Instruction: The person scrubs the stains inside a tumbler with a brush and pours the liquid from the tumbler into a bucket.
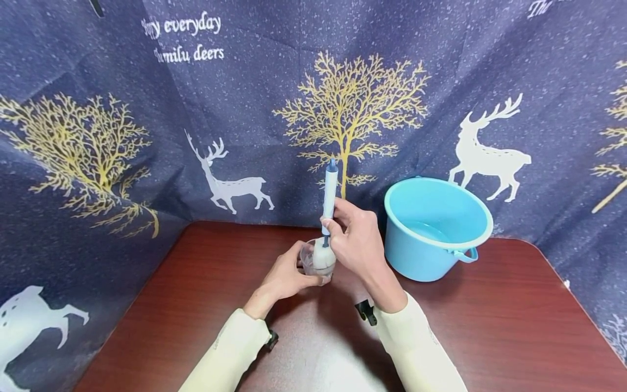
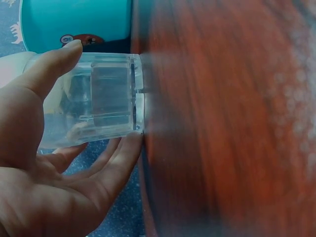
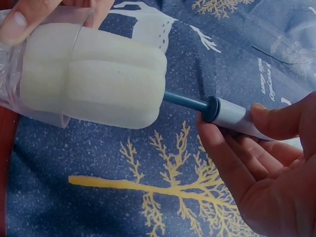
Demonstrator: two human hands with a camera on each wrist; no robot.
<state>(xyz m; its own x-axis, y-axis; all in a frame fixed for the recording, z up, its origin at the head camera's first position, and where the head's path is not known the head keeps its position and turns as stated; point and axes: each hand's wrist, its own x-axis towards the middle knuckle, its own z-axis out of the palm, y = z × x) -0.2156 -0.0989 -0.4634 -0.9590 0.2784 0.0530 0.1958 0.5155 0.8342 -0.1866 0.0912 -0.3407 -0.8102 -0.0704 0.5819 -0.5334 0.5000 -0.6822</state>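
My left hand (image 1: 284,276) grips a clear cup (image 2: 111,96), thumb on one side and fingers on the other. The cup's base is close to the table; I cannot tell whether it touches. My right hand (image 1: 360,237) holds a sponge cup brush by its light blue handle (image 1: 330,190), which points upward. In the right wrist view, a dark blue rod (image 3: 187,101) joins the handle to a thick whitish sponge head (image 3: 116,76). The sponge head sits partly inside the cup, with its upper part sticking out past the rim.
A light blue bucket (image 1: 416,256) with a side handle stands right of my right hand at the back of the reddish-brown table (image 1: 514,326). Behind and to the sides hangs a dark blue cloth (image 1: 274,32) printed with deer and yellow trees.
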